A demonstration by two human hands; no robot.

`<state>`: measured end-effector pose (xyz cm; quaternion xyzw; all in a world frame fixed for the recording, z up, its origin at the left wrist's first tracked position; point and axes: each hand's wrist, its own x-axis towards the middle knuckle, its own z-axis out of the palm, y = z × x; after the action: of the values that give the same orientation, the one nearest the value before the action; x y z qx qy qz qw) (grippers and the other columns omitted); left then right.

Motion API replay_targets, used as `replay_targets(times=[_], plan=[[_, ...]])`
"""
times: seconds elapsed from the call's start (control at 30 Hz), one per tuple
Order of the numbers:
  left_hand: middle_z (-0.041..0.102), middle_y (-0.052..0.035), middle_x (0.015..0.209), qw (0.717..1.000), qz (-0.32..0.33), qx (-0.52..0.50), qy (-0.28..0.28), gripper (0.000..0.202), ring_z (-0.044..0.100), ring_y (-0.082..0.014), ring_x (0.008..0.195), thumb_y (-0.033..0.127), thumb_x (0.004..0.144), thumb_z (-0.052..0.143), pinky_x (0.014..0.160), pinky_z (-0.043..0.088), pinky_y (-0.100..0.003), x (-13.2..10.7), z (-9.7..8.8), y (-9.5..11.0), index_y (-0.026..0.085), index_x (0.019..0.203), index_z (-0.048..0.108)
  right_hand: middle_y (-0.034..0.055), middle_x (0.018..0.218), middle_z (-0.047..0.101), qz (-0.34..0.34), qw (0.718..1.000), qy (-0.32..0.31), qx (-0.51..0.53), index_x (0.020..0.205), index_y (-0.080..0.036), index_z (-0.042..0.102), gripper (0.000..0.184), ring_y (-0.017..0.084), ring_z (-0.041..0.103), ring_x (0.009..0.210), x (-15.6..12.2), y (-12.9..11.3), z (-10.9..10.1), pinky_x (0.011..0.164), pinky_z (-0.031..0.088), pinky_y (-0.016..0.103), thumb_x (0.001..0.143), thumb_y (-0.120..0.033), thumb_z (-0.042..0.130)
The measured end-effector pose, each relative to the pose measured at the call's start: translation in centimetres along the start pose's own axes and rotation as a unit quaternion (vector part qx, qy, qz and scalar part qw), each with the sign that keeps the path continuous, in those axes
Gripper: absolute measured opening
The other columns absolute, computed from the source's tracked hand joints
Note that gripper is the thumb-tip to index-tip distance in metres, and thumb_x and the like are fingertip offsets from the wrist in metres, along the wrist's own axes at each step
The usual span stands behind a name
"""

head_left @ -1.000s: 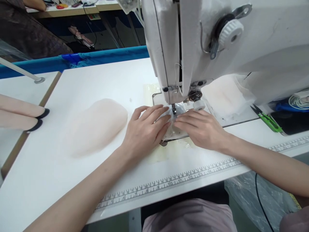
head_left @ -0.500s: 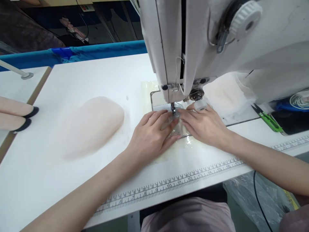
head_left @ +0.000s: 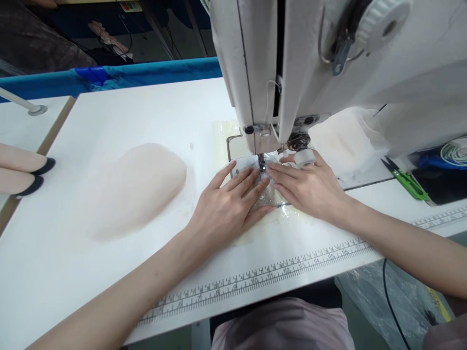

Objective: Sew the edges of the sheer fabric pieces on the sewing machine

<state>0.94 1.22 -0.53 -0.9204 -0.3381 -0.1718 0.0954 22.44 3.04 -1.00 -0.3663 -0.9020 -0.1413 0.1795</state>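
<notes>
My left hand (head_left: 228,201) lies flat just left of the presser foot (head_left: 261,165), its fingers spread on the machine bed. From the other side, my right hand (head_left: 310,187) rests palm down with fingers stretched toward the foot, its upper edge beside a white round knob (head_left: 304,157). A shiny clear layer (head_left: 268,195) shows between the hands; whether a thin piece of cloth lies under the fingers I cannot tell. Over both hands stands the head of a white sewing machine (head_left: 262,97). A sheer pale pink piece of fabric (head_left: 146,187) lies on the table left of my left hand.
More pale sheer fabric (head_left: 343,141) lies behind my right hand, under the machine arm. Green thread snips (head_left: 408,184) rest at the right by a dark flat object. A printed ruler (head_left: 255,282) runs along the front edge. Two pink, black-tipped shapes (head_left: 25,170) stick in from the left.
The left hand's fingers have spread wider, its index finger lifting away up and left from the others. The right hand stays nearly in place. The view has shifted slightly.
</notes>
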Motion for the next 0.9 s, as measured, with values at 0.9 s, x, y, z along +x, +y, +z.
replay_targets(times=[0.9], plan=[[0.074,-0.0108,0.1,0.995,0.065,-0.012,0.074,0.015,0.07,-0.0226,0.096,0.012,0.088,0.059,0.082,0.059,-0.034,-0.7,-0.9,0.0,0.011,0.102,0.065,0.009,0.105,0.072,-0.089,0.986,0.038,0.137,0.104,-0.013,0.065,0.053,0.023,0.064,0.093,-1.0,0.1,-1.4,0.094,0.046,0.042,0.088,-0.062,0.051]])
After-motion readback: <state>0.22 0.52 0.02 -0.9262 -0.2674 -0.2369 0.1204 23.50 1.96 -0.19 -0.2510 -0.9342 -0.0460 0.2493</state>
